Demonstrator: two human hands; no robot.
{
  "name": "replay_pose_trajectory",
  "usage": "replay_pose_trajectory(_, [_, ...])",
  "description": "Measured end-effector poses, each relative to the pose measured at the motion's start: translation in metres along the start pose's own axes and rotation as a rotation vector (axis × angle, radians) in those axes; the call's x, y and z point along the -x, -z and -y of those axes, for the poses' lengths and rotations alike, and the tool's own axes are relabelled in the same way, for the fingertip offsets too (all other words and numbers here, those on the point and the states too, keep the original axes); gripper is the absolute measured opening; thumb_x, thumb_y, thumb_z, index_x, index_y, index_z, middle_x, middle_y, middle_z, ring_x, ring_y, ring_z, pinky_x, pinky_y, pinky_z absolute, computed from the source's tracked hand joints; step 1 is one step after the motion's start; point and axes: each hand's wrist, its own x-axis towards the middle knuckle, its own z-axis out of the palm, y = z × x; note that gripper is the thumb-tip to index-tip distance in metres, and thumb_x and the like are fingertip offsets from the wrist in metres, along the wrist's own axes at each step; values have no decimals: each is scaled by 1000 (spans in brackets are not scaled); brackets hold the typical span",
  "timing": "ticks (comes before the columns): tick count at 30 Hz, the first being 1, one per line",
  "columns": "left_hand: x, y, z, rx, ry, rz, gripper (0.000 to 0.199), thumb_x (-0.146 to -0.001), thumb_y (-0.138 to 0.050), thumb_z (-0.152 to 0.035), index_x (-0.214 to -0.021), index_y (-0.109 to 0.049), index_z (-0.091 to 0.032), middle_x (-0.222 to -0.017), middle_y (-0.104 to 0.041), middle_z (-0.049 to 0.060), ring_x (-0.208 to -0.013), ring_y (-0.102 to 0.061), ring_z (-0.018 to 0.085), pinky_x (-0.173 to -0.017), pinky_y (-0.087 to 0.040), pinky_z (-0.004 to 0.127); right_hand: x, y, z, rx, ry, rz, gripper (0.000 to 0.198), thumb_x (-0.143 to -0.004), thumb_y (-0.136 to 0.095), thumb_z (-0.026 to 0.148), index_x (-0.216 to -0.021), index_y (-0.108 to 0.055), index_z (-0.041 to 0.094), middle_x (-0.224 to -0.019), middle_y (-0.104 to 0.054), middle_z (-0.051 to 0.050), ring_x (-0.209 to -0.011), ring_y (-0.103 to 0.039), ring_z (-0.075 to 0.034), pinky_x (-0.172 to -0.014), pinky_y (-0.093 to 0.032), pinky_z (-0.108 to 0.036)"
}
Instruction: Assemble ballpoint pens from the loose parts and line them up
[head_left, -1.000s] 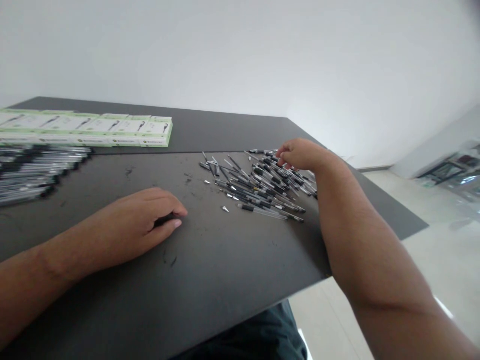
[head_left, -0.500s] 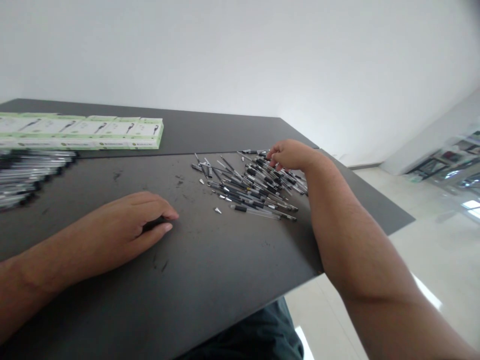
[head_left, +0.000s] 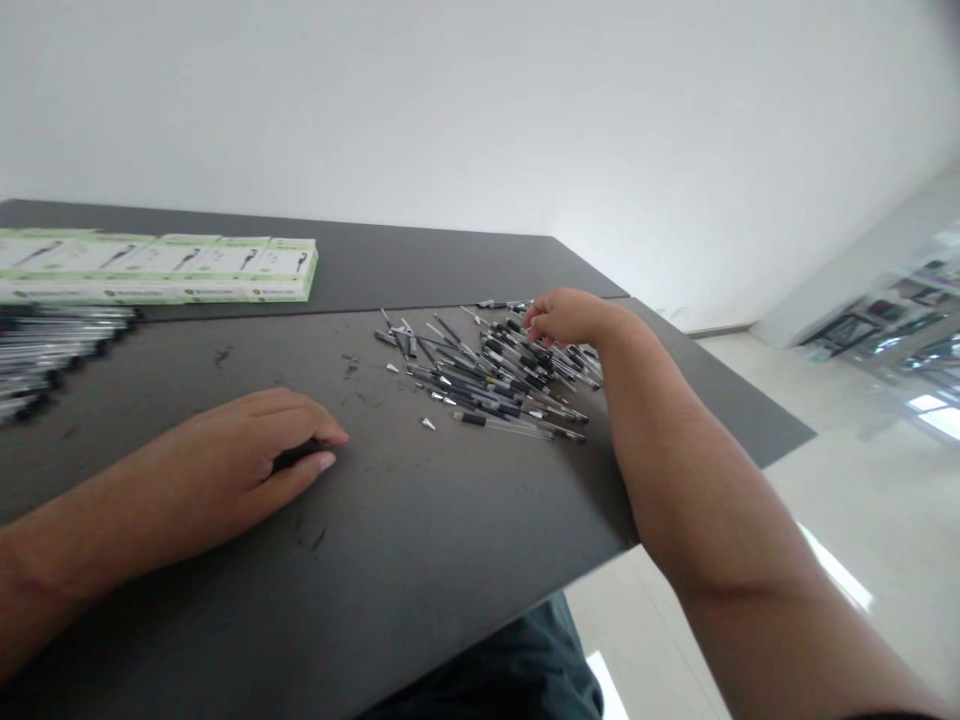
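Observation:
My left hand [head_left: 262,450] rests on the dark grey table [head_left: 420,560], its fingers loosely bent and the thumb apart from them, with no object visible in the gap. Over the far right part of a loose pile of pen parts [head_left: 495,375], my right hand [head_left: 562,315] reaches down with bent, slightly parted fingers. Its fingertips are at the clear and black pen barrels; no pen shows lifted in them. Small silver pen tips, one of them a cone-shaped tip [head_left: 428,424], lie along the pile's near left side.
Several white and green boxes [head_left: 247,270] with pen pictures stand in a row at the back left. In front of them lie many pens with black ends [head_left: 60,350]. A white wall [head_left: 375,100] rises behind the table. The table edge drops to a pale floor [head_left: 840,440] at right.
The view has shifted slightly, so the table things appear a little further left. My right hand has lowered slightly over the pile; my left hand stays resting on the table.

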Motion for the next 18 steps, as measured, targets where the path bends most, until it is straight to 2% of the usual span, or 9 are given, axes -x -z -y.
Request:
replay_pose_trajectory(3, [2,-3,4,-14,-15,-16,36,-97,-51,-48,-107,-78,-28,-106,-77,4,-102,-70,24,-95,-55,38,3,6,-1,-16,2,-65,30,-94,-63,13,-118,-80,21,-106,-84,-7,-76,-76,-16,-66,-55,-24])
replay_pose_trajectory(6, [2,-4,6,-24,-36,-27,34,-98,-51,-48,-108,-77,-29,-106,-77,4,-101,-70,24,-93,-55,37,2,16,-9,2,-27,-191,35,-94,-59,12,-123,-79,16,-107,-84,-10,-77,-75,-16,-71,-55,-26])
replay_pose_trajectory(9, [2,-5,7,-35,-54,-32,33,-99,-50,-47,-107,-77,-30,-106,-77,3,-101,-70,24,-92,-55,38,-2,22,-19,24,-63,-278,40,-95,-54,13,-128,-78,15,-113,-83,-12,-79,-75,-17,-75,-55,-28])
replay_pose_trajectory(15, [3,-7,14,-46,-48,-13,34,-98,-51,-49,-109,-77,-31,-108,-78,3,-103,-71,24,-92,-55,38,-11,15,-25,70,-112,-242,36,-88,-64,11,-117,-84,18,-108,-84,-11,-89,-76,-21,-83,-55,-29])
replay_pose_trajectory(18, [5,-8,16,-55,-50,-13,33,-99,-51,-49,-109,-77,-32,-108,-77,3,-103,-71,24,-93,-55,39,-13,9,-24,65,-113,-189,31,-87,-66,11,-111,-85,19,-101,-85,-10,-87,-75,-21,-81,-55,-28])
